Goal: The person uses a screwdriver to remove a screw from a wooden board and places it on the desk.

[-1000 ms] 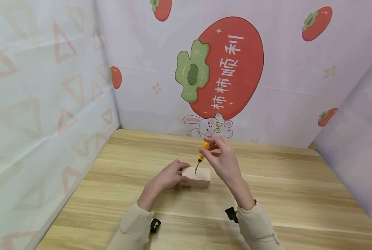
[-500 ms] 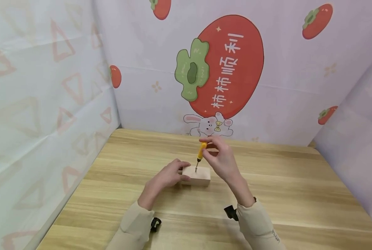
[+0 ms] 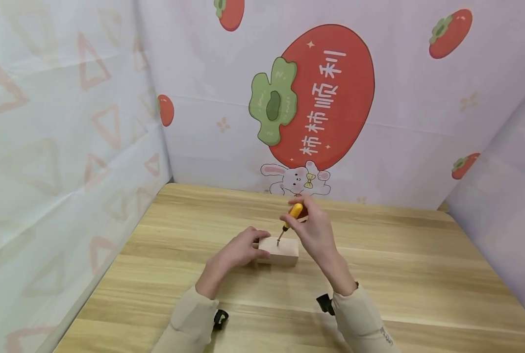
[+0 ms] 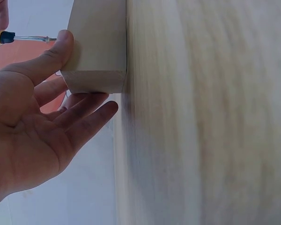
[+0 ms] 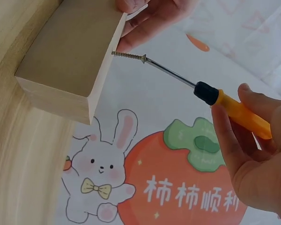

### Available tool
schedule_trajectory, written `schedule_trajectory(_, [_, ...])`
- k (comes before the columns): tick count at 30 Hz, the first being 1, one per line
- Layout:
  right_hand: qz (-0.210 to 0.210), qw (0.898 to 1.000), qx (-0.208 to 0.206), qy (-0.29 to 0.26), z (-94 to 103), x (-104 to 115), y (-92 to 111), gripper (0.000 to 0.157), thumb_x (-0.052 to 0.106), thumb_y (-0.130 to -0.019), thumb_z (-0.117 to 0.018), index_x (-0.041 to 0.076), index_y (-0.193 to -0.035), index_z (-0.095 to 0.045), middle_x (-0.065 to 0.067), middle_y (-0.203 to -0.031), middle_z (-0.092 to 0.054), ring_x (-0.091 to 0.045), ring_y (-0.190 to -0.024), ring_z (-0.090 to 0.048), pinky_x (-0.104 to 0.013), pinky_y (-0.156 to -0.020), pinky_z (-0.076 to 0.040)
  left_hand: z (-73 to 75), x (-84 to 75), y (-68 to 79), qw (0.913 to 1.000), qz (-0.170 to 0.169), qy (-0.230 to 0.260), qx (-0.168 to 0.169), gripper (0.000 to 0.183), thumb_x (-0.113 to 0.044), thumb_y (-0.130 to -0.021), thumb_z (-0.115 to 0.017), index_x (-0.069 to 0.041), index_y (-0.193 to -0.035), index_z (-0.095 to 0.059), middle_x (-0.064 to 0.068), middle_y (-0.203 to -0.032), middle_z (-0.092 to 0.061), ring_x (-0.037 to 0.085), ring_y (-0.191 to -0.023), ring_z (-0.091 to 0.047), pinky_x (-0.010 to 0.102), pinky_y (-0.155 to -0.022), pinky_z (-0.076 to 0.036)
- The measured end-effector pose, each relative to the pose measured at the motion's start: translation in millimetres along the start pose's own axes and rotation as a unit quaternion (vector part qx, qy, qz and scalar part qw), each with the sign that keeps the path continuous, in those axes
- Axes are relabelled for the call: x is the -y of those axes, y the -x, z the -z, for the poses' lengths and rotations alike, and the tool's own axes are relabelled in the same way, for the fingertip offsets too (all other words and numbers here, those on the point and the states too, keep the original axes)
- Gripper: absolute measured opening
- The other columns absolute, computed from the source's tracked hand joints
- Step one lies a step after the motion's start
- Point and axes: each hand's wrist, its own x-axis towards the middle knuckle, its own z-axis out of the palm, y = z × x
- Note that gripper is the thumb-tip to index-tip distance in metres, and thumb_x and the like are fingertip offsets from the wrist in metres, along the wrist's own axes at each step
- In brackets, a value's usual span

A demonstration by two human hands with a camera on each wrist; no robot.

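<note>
A pale rectangular wooden block (image 3: 284, 251) lies on the table. My left hand (image 3: 239, 249) grips its left end, the thumb at the near edge and fingers at the far side. From the block's top stands a metal screw (image 5: 129, 56), most of its thread showing in the right wrist view. My right hand (image 3: 317, 233) holds a yellow-handled screwdriver (image 5: 246, 115) between thumb and fingers. The screwdriver's tip meets the screw head, and its shaft leans right of the screw's line. In the left wrist view, the left thumb hides the screw.
The wood-grain table (image 3: 403, 274) reaches back to a printed cloth (image 3: 403, 157) with persimmons and a rabbit. Another cloth (image 3: 63, 162) with triangles hangs along the left side. Black wrist mounts (image 3: 326, 304) sit at both sleeves.
The screwdriver's handle first tips left, then swings back to the right and leans further over. My right fingers have shifted around the handle. The left hand and block stay in place.
</note>
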Motion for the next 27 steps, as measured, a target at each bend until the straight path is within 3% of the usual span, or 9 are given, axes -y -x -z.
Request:
schedule_trajectory(3, [-0.005, 1.0, 0.003, -0.019, 2.3, -4, -1, 0.039, 0.009, -0.085, -0.078, 0.003, -0.121, -0.063, -0.009, -0.092, -0.069, -0.021, -0.076, -0.066, -0.019, -0.068, -0.056, 0.2, 0.0, 0.3, 1.0, 0.005, 0.004, 0.001, 0.054, -0.03, -0.086, -0.078, -0.01, -0.134, -0.062, 0.009, -0.117, -0.058, 0.022, -0.108, -0.057, 0.043, -0.096, -0.048])
schedule_trajectory(7, [-0.01, 0.999, 0.016, -0.046, 5.0, -9, -1, 0.05, 0.006, -0.089, -0.073, 0.006, -0.136, -0.057, -0.012, -0.096, -0.068, -0.026, -0.079, -0.069, -0.023, -0.071, -0.058, 0.3, 0.8, 0.1, 0.9999, 0.011, 0.009, -0.003, 0.054, -0.03, -0.086, -0.078, -0.012, -0.135, -0.061, 0.008, -0.116, -0.057, 0.02, -0.105, -0.056, 0.043, -0.096, -0.047])
schedule_trajectory(13, [-0.008, 1.0, 0.025, -0.002, 7.0, -11, 2, 0.047, 0.015, -0.095, -0.068, 0.007, -0.14, -0.056, -0.013, -0.1, -0.056, -0.024, -0.08, -0.064, -0.023, -0.065, -0.057, -0.9, 2.6, 1.0, 0.9998, 0.013, 0.012, -0.005, 0.055, -0.029, -0.086, -0.078, -0.011, -0.135, -0.061, 0.009, -0.116, -0.057, 0.02, -0.105, -0.056, 0.042, -0.096, -0.047])
schedule_trajectory(17, [-0.016, 1.0, 0.011, 0.003, 7.3, -11, 3, 0.05, 0.015, -0.095, -0.067, 0.007, -0.143, -0.051, -0.012, -0.097, -0.057, -0.023, -0.077, -0.063, -0.019, -0.061, -0.055, -1.5, 2.7, 1.0, 0.9998, 0.014, 0.013, -0.006, 0.055, -0.028, -0.086, -0.078, -0.011, -0.135, -0.061, 0.009, -0.117, -0.057, 0.021, -0.107, -0.057, 0.042, -0.096, -0.047])
schedule_trajectory(22, [-0.021, 0.999, -0.027, -0.012, 8.5, -10, 7, 0.043, 0.009, -0.089, -0.074, 0.001, -0.125, -0.052, -0.012, -0.097, -0.065, -0.021, -0.079, -0.065, -0.017, -0.064, -0.054, -2.0, 2.3, 0.3, 0.9998, 0.013, 0.014, -0.005, 0.056, -0.028, -0.086, -0.079, -0.01, -0.136, -0.06, 0.009, -0.117, -0.057, 0.021, -0.106, -0.057, 0.042, -0.096, -0.047])
schedule_trajectory(27, [0.01, 0.999, -0.042, -0.019, 10.4, -8, 7, 0.031, 0.006, -0.088, -0.074, 0.002, -0.115, -0.058, -0.011, -0.101, -0.07, -0.02, -0.08, -0.069, -0.016, -0.068, -0.054, -2.2, 1.7, -1.5, 0.9999, 0.008, 0.006, -0.004, 0.055, -0.029, -0.086, -0.078, -0.011, -0.135, -0.061, 0.009, -0.116, -0.057, 0.02, -0.104, -0.056, 0.042, -0.094, -0.047])
